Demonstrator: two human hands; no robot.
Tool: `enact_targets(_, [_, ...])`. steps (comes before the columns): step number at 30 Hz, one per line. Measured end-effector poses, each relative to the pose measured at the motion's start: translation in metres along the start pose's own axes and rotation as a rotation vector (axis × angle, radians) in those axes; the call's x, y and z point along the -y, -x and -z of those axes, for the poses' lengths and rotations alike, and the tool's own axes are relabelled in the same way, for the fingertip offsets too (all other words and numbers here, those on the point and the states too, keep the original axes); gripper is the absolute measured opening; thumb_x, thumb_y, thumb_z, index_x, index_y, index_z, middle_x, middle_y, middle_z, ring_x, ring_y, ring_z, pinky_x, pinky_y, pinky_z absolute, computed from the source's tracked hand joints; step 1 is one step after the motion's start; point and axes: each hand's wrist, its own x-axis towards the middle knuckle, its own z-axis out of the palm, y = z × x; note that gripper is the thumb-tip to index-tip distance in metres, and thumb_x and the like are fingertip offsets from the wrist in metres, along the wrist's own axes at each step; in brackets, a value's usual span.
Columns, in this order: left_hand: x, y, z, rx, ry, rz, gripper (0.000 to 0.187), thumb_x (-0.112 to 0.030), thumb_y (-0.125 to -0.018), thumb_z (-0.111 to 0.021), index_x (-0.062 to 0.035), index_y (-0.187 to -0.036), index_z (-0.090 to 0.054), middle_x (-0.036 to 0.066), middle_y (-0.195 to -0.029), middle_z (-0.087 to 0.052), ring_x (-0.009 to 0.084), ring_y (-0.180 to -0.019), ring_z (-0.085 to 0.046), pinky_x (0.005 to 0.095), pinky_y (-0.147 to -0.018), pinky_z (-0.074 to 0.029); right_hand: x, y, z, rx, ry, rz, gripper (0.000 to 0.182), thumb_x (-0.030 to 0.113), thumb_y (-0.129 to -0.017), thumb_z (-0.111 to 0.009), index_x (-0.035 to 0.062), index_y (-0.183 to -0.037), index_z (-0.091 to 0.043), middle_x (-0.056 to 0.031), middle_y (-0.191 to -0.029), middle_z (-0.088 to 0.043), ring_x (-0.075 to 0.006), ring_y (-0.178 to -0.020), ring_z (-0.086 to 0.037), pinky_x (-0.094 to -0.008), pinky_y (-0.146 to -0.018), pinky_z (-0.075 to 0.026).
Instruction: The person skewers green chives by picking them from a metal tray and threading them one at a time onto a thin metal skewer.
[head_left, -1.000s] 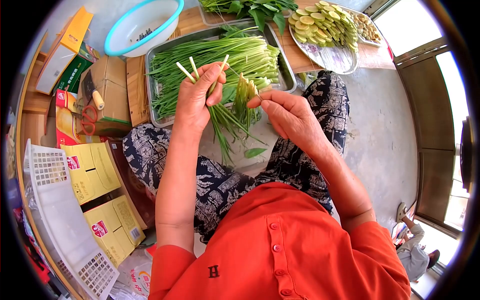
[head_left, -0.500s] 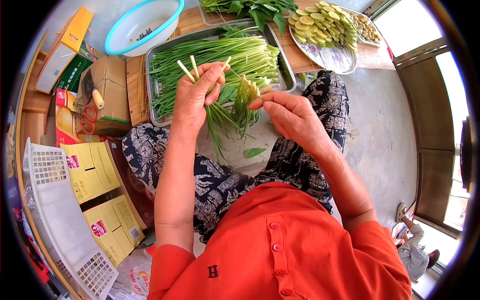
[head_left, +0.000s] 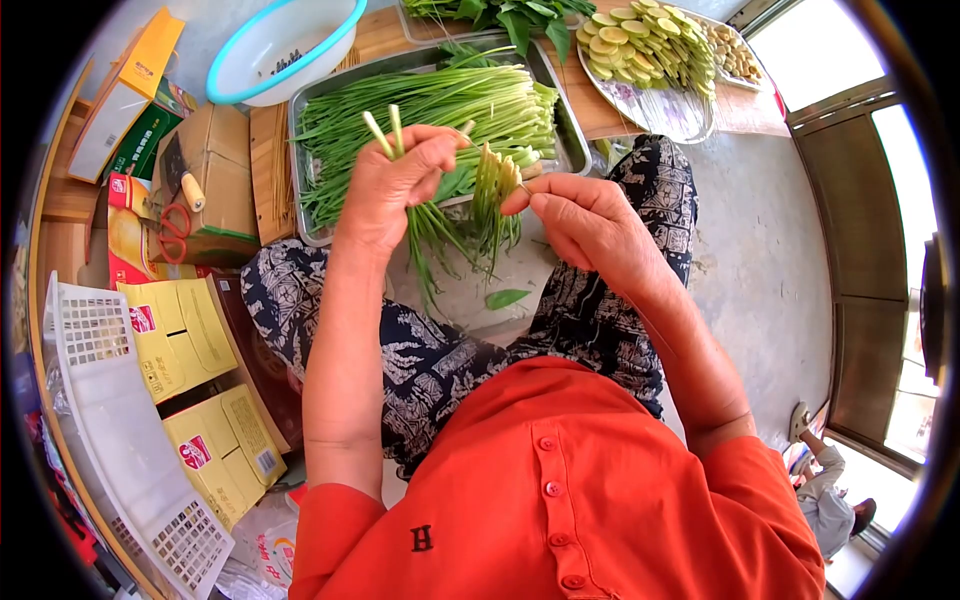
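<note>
My left hand (head_left: 400,195) is closed around a few garlic chives (head_left: 377,133), their pale stem ends up and green leaves hanging below. Just right of it hangs a bunch of chives (head_left: 492,205), gathered at the pale ends on a thin skewer, which is mostly hidden. My right hand (head_left: 590,225) pinches the skewer's end (head_left: 525,188) between thumb and forefinger. Behind both hands a metal tray (head_left: 575,135) holds a thick layer of chives (head_left: 410,110). A loose green leaf (head_left: 507,299) lies below on the floor between the knees.
A blue-rimmed basin (head_left: 225,70) stands back left; a plate (head_left: 650,112) of skewered green slices is back right. Scissors (head_left: 174,232) and a cleaver (head_left: 180,180) are by a cardboard box (head_left: 215,150). A white plastic basket (head_left: 110,410) stands left. Another person (head_left: 825,500) is far right.
Both hands stay close together with the same hold. My left hand has shifted slightly left and down, tilting the chive stems; the view has shifted a little.
</note>
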Motion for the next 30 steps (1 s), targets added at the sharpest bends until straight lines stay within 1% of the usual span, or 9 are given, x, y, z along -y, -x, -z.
enact_targets(7, [0.004, 0.0, -0.009, 0.035, -0.108, 0.03, 0.021, -0.02, -0.09, -0.064, -0.0005, -0.098, -0.066, 0.001, -0.073, -0.06, 0.0031, -0.049, -0.039, 0.0175, -0.045, -0.028, -0.007, -0.012, -0.003, -0.027, -0.02, 0.028, 0.026, 0.017, -0.098, -0.045, 0.0009, -0.101, -0.065, 0.0094, -0.05, -0.036, -0.0001, -0.043, -0.028, -0.0181, -0.041, -0.021])
enact_targets(10, [0.013, -0.002, -0.01, -0.07, -0.205, 0.003, 0.024, -0.023, -0.094, -0.058, -0.0012, -0.095, -0.066, 0.0, -0.072, -0.058, 0.0041, -0.05, -0.039, 0.0186, -0.047, -0.03, -0.009, -0.013, -0.002, -0.057, 0.004, 0.022, 0.025, 0.017, -0.098, -0.045, 0.0011, -0.101, -0.065, 0.0094, -0.05, -0.036, 0.0, -0.043, -0.029, -0.018, -0.041, -0.021])
enact_targets(12, [0.02, -0.011, -0.001, -0.141, -0.601, -0.415, 0.029, -0.027, -0.098, -0.052, -0.0019, -0.094, -0.066, -0.002, -0.067, -0.054, 0.0042, -0.052, -0.039, 0.0191, -0.048, -0.031, -0.01, -0.011, 0.002, -0.096, 0.044, 0.021, 0.025, 0.017, -0.098, -0.045, 0.001, -0.1, -0.065, 0.0094, -0.05, -0.036, 0.0, -0.043, -0.029, -0.018, -0.041, -0.022])
enact_targets(13, [0.02, -0.01, 0.005, -0.146, -0.606, -0.424, 0.029, -0.027, -0.098, -0.052, -0.0019, -0.094, -0.066, -0.002, -0.067, -0.054, 0.0042, -0.052, -0.039, 0.0191, -0.048, -0.031, -0.01, -0.01, 0.006, -0.137, 0.083, 0.022, 0.025, 0.016, -0.097, -0.045, 0.0009, -0.1, -0.065, 0.0094, -0.05, -0.036, -0.0001, -0.043, -0.03, -0.018, -0.041, -0.022])
enact_targets(17, [0.001, 0.008, 0.0, -0.234, -0.563, -0.275, 0.029, -0.028, -0.097, -0.053, -0.0027, -0.091, -0.066, -0.005, -0.058, -0.044, 0.0034, -0.051, -0.037, 0.0189, -0.046, -0.028, -0.023, -0.002, 0.02, -0.163, -0.063, 0.071, 0.023, 0.019, -0.097, -0.05, 0.0014, -0.102, -0.064, 0.0093, -0.053, -0.04, 0.0007, -0.044, -0.031, -0.0177, -0.041, -0.022])
enact_targets(19, [0.001, 0.019, -0.01, -0.031, -0.395, -0.055, 0.027, -0.027, -0.096, -0.055, -0.0036, -0.086, -0.064, -0.005, -0.057, -0.043, 0.0028, -0.049, -0.036, 0.0188, -0.043, -0.026, -0.023, -0.003, 0.017, -0.185, -0.089, 0.068, 0.022, 0.02, -0.095, -0.055, 0.0017, -0.104, -0.063, 0.0098, -0.056, -0.043, 0.0011, -0.045, -0.032, -0.0174, -0.042, -0.022])
enact_targets(23, [0.009, 0.04, -0.048, 0.121, -0.264, 0.107, 0.024, -0.026, -0.091, -0.063, -0.0046, -0.082, -0.064, -0.007, -0.057, -0.043, 0.0023, -0.049, -0.037, 0.0176, -0.043, -0.024, -0.007, -0.007, 0.002, -0.252, -0.076, 0.139, 0.022, 0.018, -0.091, -0.062, 0.002, -0.107, -0.062, 0.0098, -0.061, -0.047, 0.0011, -0.047, -0.033, -0.0165, -0.042, -0.023])
enact_targets(26, [0.01, 0.051, -0.061, 0.203, -0.277, 0.129, 0.022, -0.025, -0.091, -0.064, -0.0058, -0.08, -0.063, -0.008, -0.059, -0.044, 0.0024, -0.05, -0.035, 0.0194, -0.045, -0.027, 0.005, -0.004, -0.007, -0.15, -0.116, 0.169, 0.016, 0.016, -0.089, -0.064, 0.002, -0.098, -0.064, 0.0036, -0.07, -0.062, 0.0001, -0.054, -0.045, -0.0164, -0.047, -0.034])
enact_targets(30, [0.01, 0.063, -0.066, 0.187, -0.303, 0.1, 0.021, -0.025, -0.091, -0.064, -0.0052, -0.083, -0.062, -0.007, -0.062, -0.043, 0.0024, -0.052, -0.035, 0.0189, -0.046, -0.026, 0.002, 0.001, -0.009, -0.113, -0.079, 0.184, 0.013, 0.015, -0.088, -0.064, 0.0026, -0.091, -0.063, 0.0025, -0.072, -0.062, -0.0004, -0.055, -0.046, -0.0169, -0.047, -0.033])
